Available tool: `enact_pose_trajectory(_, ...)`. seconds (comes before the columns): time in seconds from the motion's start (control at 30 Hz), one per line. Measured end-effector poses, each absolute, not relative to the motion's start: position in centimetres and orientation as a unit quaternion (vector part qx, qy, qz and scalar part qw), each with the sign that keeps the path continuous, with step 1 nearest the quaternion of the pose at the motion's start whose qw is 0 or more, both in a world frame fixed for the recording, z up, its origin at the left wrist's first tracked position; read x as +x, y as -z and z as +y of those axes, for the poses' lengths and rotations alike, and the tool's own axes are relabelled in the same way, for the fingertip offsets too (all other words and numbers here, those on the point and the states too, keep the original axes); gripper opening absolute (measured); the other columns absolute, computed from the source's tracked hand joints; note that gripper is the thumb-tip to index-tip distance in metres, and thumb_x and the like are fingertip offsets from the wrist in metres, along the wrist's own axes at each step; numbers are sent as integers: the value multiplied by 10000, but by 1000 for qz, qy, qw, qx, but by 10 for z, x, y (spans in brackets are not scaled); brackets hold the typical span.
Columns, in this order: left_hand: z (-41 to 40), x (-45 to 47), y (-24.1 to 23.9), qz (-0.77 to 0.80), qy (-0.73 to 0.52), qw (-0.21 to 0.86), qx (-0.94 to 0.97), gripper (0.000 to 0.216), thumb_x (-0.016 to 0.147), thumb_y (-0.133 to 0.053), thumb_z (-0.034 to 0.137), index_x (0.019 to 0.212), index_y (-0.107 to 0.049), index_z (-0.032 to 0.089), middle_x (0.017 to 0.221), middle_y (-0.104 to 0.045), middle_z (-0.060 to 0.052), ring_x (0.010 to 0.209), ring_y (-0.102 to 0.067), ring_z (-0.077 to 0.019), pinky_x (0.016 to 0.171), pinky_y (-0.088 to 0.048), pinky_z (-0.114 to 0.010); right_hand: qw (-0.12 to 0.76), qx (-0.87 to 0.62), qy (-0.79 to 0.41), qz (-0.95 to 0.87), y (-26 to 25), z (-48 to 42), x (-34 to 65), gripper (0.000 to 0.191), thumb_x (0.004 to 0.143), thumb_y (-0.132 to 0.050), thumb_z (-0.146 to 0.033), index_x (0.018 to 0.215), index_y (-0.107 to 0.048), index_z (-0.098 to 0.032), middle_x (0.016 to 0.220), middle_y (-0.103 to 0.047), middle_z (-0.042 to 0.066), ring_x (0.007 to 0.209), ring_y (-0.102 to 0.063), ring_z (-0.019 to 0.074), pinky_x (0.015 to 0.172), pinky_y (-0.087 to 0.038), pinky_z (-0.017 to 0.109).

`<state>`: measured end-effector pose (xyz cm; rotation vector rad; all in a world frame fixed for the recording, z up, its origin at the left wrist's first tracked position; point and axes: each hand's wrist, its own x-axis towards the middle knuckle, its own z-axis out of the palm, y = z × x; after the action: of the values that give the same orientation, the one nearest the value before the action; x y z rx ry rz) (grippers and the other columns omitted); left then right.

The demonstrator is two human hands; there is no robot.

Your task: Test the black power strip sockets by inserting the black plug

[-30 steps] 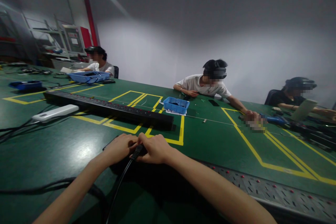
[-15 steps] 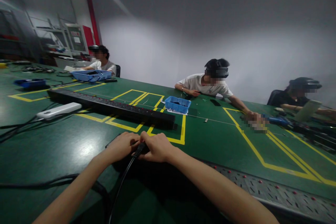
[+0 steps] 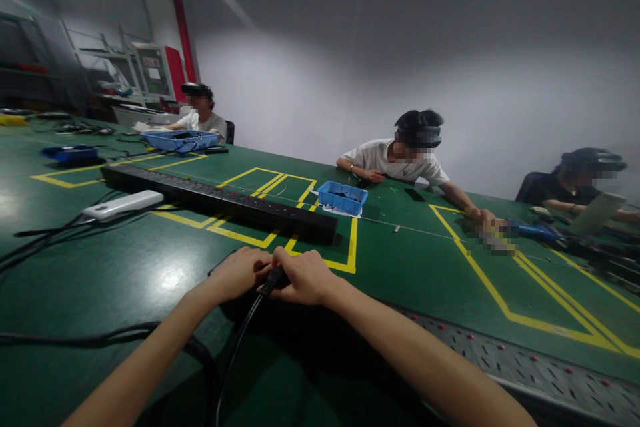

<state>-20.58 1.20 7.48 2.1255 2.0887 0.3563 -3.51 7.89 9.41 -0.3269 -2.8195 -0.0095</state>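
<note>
"Fingers of our right hand (image 3: 305, 277) are clamped on the black moulded plug (image 3: 274, 278), aren't they?"

"Yes — they pinch it, and its thin black cord (image 3: 240, 340) runs down toward us."

"And our left hand (image 3: 243, 272)?"

"Just beside it, fingers bent and bunched; whether they grip anything, we cannot tell."

"Where does the plug sit?"

"Between our hands, above the glossy green tabletop (image 3: 400, 260). A long grey metal strip with red dots (image 3: 500, 355) stretches beyond our right forearm."

"Ahead of us we see a long black bar with red dots (image 3: 230, 207), a white elongated block (image 3: 125, 205) near its left end — and a small blue plastic tray (image 3: 343, 200) past its right end"
</note>
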Motion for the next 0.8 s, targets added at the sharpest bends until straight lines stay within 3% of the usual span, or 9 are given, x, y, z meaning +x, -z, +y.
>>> enact_pose_trajectory(0.8,13,-207,-74,683,-114,65,718,272,798,-386,370,745,-608,223,845,-664,-21,806,-565,-192,735,-361,-275,146,-105,8,-984,-94,78,-36,392,775,-485,-515,990,-397,-199,804,-646,35,681,-603,203,496,-254,233)
